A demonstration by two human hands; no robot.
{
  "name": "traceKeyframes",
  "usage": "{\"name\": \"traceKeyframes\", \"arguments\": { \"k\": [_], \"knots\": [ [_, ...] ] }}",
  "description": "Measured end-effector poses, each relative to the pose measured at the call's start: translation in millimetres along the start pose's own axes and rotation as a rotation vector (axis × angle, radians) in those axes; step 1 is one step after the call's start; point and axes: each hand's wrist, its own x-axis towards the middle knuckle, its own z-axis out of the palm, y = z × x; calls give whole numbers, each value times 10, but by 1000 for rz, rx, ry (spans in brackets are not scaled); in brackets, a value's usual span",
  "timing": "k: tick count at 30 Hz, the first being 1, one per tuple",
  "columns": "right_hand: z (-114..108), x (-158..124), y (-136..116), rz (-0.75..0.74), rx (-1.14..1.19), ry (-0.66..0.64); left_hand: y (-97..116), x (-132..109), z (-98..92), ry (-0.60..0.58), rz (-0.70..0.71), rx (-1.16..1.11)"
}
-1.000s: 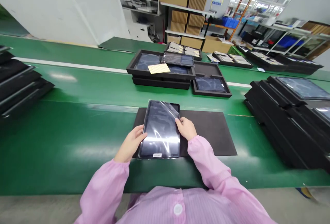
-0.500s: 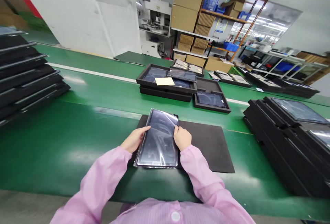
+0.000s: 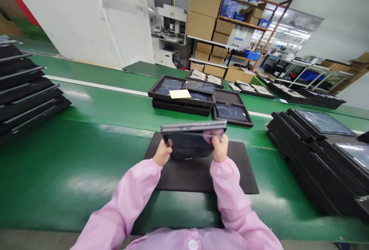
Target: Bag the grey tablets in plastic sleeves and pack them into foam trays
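Between my two hands a dark-screened tablet [image 3: 191, 144] is held up in landscape, tilted so its long edge shows on top. It looks thick at that edge, perhaps more than one layer; I cannot tell. My left hand [image 3: 163, 152] is closed on its left end, thumb on the dark face. On the right end my right hand [image 3: 220, 148] grips it the same way. Below lies a black mat [image 3: 198, 181] on the green bench [image 3: 109, 173]; the tablet is raised above it. The fingers behind the tablet are hidden.
Ahead, black trays [image 3: 181, 108] hold tablets, with a yellow paper slip [image 3: 180, 94] on top. Another tray [image 3: 233, 121] sits beside them. Tall stacks of black trays stand at left [image 3: 29, 88] and right [image 3: 314, 158]. Farther back are trays of pale parts [image 3: 250, 88].
The tablet has been lifted off the mat and turned from upright to landscape, its edge now facing up. Both hands moved with it and now hold its short ends.
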Motion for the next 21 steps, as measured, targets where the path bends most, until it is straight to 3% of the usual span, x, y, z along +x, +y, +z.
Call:
{"name": "traceKeyframes", "arguments": {
  "k": [4, 8, 10, 12, 16, 18, 21],
  "knots": [
    [-128, -63, -148, -144, 100, 48, -34, -118, 107, 103, 80, -14],
    [-151, -76, -339, -207, 144, 131, 139, -323, 386, 437, 231, 15],
    [-92, -124, -437, -215, 157, 184, 254, -278, 568, 582, 296, -14],
    [-14, -205, -536, -223, 179, 249, 396, -93, 731, 635, 367, -36],
    [28, -360, -717, -327, 210, 256, 701, 449, 963, 487, 473, -80],
    [-47, -386, -772, -338, 159, 164, 786, 648, 1061, 303, 475, -92],
    [-231, -360, -804, -207, 76, 61, 780, 785, 1203, -58, 446, -62]
  ]
}}
